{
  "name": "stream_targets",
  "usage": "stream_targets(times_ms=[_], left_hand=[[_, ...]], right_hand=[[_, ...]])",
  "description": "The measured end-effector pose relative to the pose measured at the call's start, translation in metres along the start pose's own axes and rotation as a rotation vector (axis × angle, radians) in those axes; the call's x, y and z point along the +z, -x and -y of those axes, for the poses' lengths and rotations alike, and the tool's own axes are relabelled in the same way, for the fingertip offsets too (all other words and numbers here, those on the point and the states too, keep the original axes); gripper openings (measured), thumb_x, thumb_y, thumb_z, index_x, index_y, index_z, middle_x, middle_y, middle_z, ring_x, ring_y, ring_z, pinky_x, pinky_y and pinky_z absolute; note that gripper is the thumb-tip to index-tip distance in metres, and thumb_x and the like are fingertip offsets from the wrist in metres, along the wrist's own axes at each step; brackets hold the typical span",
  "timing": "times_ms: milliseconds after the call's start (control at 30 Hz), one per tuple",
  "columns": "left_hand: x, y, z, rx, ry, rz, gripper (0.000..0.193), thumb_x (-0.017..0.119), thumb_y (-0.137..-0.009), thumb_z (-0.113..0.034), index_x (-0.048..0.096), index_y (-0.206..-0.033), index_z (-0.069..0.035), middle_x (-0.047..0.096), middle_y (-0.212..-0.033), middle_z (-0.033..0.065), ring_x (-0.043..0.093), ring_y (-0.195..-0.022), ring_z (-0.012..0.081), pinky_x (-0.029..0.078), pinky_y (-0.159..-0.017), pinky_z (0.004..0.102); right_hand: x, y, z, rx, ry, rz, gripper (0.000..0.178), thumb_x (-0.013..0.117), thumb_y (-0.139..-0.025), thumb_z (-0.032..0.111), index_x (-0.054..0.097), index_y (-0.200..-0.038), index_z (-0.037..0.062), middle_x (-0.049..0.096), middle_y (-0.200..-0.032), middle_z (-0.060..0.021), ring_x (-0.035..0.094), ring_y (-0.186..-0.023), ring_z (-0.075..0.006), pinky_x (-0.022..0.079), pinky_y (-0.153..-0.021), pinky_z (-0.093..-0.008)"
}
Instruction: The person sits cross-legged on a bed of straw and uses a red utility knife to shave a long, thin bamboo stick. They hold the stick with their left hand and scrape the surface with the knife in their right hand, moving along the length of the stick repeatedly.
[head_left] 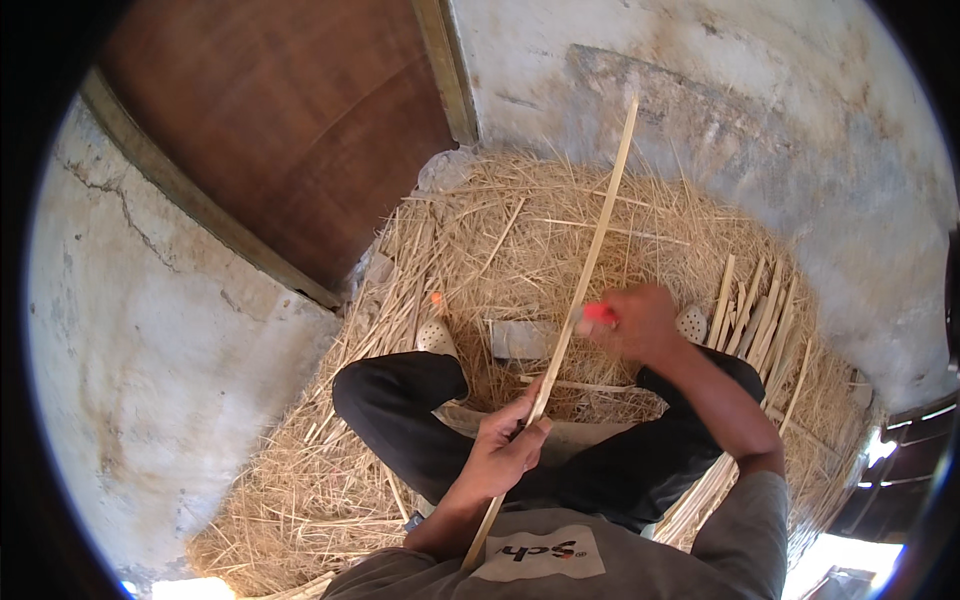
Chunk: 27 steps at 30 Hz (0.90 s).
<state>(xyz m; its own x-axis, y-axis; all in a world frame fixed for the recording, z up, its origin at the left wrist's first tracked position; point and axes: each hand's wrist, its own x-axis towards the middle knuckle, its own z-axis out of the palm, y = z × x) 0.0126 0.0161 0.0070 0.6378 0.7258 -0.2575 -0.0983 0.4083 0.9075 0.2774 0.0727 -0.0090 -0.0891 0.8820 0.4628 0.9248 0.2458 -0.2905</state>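
A long pale bamboo strip [597, 245] slants from my lap up and away to the right, its far tip in front of the wall. My left hand [508, 442] is wrapped round its lower part, above my lap. Farther up, my right hand [640, 322] grips a small tool with a red handle [600, 313]. The tool's working end meets the strip's edge or lies just beside it; motion blur hides its shape, so its kind cannot be told.
Shavings [470, 230] cover the floor around my bent legs. A grey block [524, 339] lies between my feet, which are in perforated shoes [435, 337]. Split bamboo pieces [757, 315] are stacked at the right. A brown door [290, 120] and worn walls [730, 150] stand beyond.
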Motion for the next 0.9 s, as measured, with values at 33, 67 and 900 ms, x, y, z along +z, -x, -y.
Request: stream_targets(times_ms=[33, 67, 900], left_hand=[[-0.001, -0.002, -0.001, 0.013, -0.038, -0.014, 0.056, 0.049, -0.095, -0.001, 0.032, -0.148, -0.008, 0.042, -0.067, -0.0050, 0.036, -0.053, 0.0020, 0.032, -0.047, 0.0192], [-0.002, -0.002, -0.001, 0.034, -0.080, -0.023, 0.055, 0.049, -0.095, -0.001, 0.033, -0.148, -0.008, 0.042, -0.067, -0.0052, 0.037, -0.054, 0.0017, 0.032, -0.048, 0.0189], [-0.030, 0.051, 0.008, 0.172, -0.396, 0.141, 0.050, 0.051, -0.088, 0.010, 0.044, -0.137, 0.004, 0.049, -0.074, -0.0013, 0.042, -0.064, 0.0055, 0.038, -0.062, 0.0209]], right_hand=[[0.000, 0.002, 0.010, -0.096, -0.020, -0.002, 0.059, 0.066, -0.076, 0.062, 0.059, -0.059, 0.0065, 0.049, -0.045, -0.0099, 0.052, -0.041, -0.0278, 0.042, -0.044, -0.0391], [-0.003, -0.004, 0.006, -0.064, -0.023, -0.014, 0.059, 0.066, -0.075, 0.063, 0.058, -0.058, 0.0067, 0.048, -0.045, -0.0101, 0.052, -0.041, -0.0279, 0.042, -0.043, -0.0391], [-0.032, -0.041, -0.102, 0.458, 0.207, -0.167, 0.068, 0.049, -0.085, 0.069, 0.067, -0.068, 0.0055, 0.057, -0.054, -0.0124, 0.058, -0.053, -0.0304, 0.045, -0.054, -0.0421]])
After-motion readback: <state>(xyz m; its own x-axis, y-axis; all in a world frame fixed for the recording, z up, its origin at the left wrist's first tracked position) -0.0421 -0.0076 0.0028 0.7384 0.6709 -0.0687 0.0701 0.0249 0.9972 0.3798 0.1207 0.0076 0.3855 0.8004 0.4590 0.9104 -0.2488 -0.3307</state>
